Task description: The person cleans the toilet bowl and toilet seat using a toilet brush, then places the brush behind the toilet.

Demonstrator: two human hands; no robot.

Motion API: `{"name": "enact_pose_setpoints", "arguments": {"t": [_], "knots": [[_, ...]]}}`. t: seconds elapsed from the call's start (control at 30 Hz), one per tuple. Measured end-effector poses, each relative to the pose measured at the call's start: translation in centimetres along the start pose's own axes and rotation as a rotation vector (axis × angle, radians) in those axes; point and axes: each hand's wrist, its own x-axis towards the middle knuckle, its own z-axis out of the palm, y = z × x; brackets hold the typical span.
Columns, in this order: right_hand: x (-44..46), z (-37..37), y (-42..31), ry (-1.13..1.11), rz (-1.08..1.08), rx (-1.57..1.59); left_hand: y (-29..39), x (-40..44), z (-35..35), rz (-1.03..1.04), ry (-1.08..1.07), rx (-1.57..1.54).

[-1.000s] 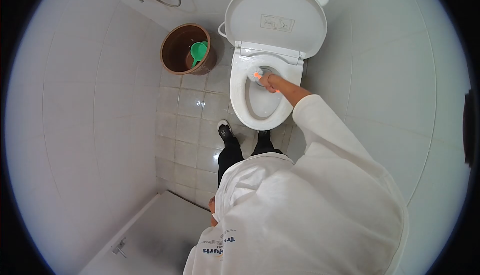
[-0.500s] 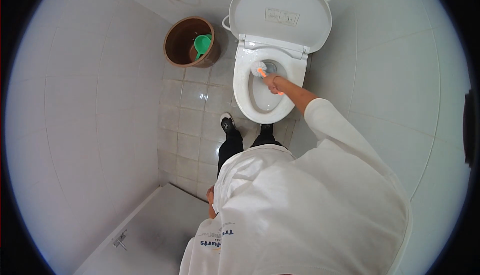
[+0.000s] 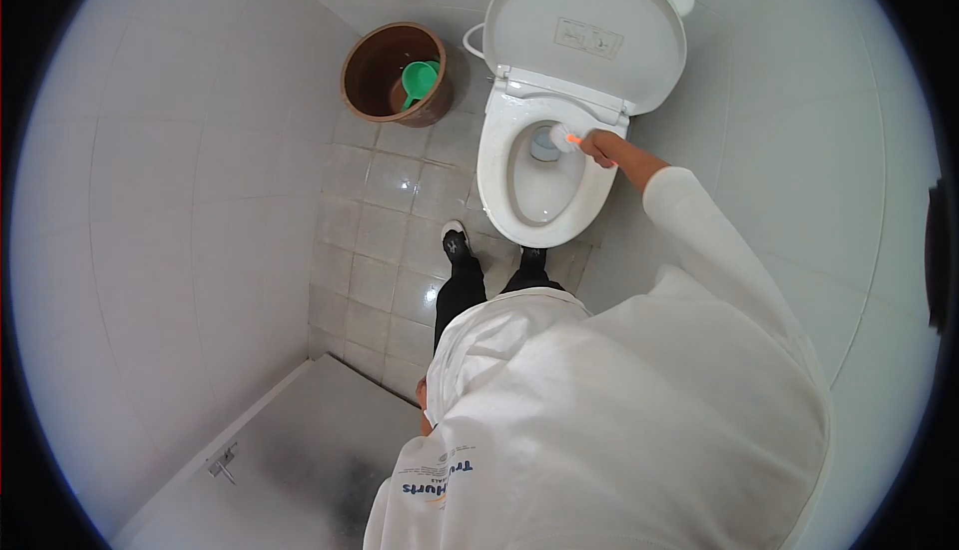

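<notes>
Mostly, the right fingers (image 3: 598, 153) hide the orange brush handle (image 3: 574, 139).

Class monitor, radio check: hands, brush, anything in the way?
Right hand gripping brush. Brush head at right rear of toilet bowl, contact unclear. Left hand low beside shirt, mostly hidden. Raised lid clear of brush.

A bucket (image 3: 372, 70) stands left of the toilet (image 3: 495, 165) — dipper (image 3: 419, 79) inside.

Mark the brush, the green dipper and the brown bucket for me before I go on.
Brush (image 3: 561, 137): head view, on its white bristle head.
Green dipper (image 3: 419, 79): head view, on its cup.
Brown bucket (image 3: 372, 75): head view, on its bare inner wall.
</notes>
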Motion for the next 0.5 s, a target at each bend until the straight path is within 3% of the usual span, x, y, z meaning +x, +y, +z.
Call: {"name": "enact_pose_setpoints", "arguments": {"t": [0.07, 0.17, 0.2, 0.27, 0.33, 0.37, 0.43, 0.47, 0.5], "knots": [[3.8, 1.2, -4.2, 0.035, -0.029, 0.11, -0.3, -0.6, -0.4, -0.006, 0.009, 0.001], [9.8, 11.0, -8.1, 0.036, 0.015, 0.271, 0.0, -0.8, -0.4, -0.018, 0.013, 0.002], [6.8, 14.0, -7.7, 0.073, -0.136, 0.22, -0.1, -0.8, -0.6, -0.021, 0.014, 0.001], [-1.5, 15.7, -6.5, -0.185, -0.259, -0.174, 0.0, -0.5, -0.7, -0.027, 0.015, -0.006], [-5.2, 18.3, -1.4, -0.107, -0.242, -0.433, 0.4, -0.3, -0.5, -0.031, 0.009, -0.012], [-5.4, 18.5, 0.6, -0.184, -0.267, -0.787, 0.6, -0.1, -0.5, -0.032, 0.007, -0.014], [-5.5, 15.3, 4.9, 0.072, -0.219, -0.158, 0.8, 0.2, -0.7, -0.03, 0.005, -0.009], [0.4, 14.8, 9.1, 0.07, -0.221, 0.303, 0.9, 0.2, -0.7, -0.03, 0.007, -0.012], [2.0, 11.4, 7.9, 0.16, -0.161, 0.189, 1.0, 0.3, -0.8, -0.026, 0.002, -0.006]]}}
